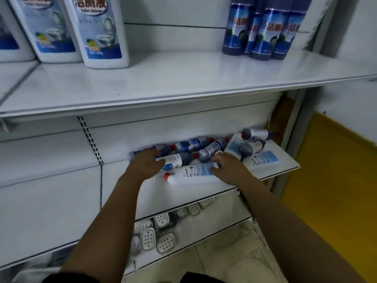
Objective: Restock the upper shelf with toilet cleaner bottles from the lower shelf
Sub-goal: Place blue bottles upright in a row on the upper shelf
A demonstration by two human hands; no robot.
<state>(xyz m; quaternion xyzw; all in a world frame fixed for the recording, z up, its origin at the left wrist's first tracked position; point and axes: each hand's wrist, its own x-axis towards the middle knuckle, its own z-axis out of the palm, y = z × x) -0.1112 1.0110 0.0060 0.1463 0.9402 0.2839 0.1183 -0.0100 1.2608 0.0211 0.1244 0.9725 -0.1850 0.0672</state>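
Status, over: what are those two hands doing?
Left hand resting on heap of lying blue-and-white bottles, lower shelf. Right hand grips white plastic red-capped bottle. Upper white shelf gap free; nothing blocking.

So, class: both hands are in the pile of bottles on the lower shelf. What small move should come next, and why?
Probably lift the white bottle clear of the pile. The right hand grips its base end, it lies frontmost on the shelf, and the upper shelf has bare space to stand it on.
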